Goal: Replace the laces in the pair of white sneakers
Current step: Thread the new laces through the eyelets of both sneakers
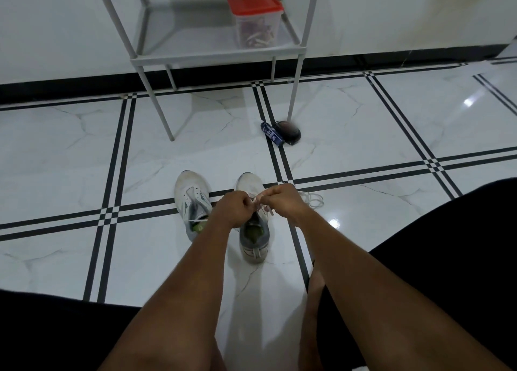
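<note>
Glossy white marble-pattern floor with black stripe lines. White metal rack at far centre carries a clear tub with a red lid. Two white sneakers, toes pointing away, stand near centre: left sneaker, right sneaker. Over the right one, left hand and right hand are curled, pinching a white lace. Loose lace lies right.
</note>
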The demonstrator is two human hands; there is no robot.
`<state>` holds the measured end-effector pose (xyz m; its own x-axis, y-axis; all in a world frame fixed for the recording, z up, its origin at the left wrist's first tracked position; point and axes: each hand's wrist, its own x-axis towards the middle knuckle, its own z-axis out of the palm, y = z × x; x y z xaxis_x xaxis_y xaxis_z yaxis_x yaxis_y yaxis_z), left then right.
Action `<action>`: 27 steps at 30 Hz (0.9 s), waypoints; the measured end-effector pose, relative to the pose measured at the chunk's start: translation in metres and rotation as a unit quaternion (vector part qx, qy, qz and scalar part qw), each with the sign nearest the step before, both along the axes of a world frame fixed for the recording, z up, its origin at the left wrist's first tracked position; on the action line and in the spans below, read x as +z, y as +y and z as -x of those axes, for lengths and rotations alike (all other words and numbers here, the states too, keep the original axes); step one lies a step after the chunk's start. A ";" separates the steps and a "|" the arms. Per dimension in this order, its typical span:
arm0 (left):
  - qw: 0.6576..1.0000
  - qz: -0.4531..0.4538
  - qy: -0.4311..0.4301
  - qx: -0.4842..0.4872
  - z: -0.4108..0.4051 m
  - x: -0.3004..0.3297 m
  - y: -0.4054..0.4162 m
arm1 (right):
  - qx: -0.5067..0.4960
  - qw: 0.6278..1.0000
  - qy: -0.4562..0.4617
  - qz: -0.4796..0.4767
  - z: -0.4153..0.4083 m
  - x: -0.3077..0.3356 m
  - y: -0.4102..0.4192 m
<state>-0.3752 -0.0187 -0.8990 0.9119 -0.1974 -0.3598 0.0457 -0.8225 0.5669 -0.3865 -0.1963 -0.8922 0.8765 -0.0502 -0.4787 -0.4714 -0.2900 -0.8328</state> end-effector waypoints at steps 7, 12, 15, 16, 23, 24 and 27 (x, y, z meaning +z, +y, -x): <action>0.951 0.185 0.141 0.202 0.005 0.000 -0.017 | 0.004 0.999 -0.024 0.026 0.002 -0.007 0.000; 0.888 0.273 0.201 0.312 -0.003 -0.005 -0.011 | -0.001 0.999 -0.030 0.038 0.006 -0.009 0.000; 0.891 0.255 0.185 0.327 -0.005 -0.014 -0.010 | -0.015 0.998 -0.032 0.044 0.007 -0.007 -0.001; 0.893 0.249 0.172 0.334 -0.006 -0.016 -0.010 | -0.025 0.998 -0.036 0.055 0.007 -0.006 -0.003; 0.874 0.199 0.147 0.419 -0.005 -0.015 0.015 | -0.004 0.965 0.045 0.258 0.022 -0.023 -0.025; 0.862 0.208 0.147 0.438 -0.005 -0.019 0.018 | 0.001 0.961 0.051 0.273 0.027 -0.025 -0.026; 0.821 0.264 0.165 0.477 -0.007 -0.017 0.021 | 0.031 0.952 0.036 0.301 0.035 -0.024 -0.022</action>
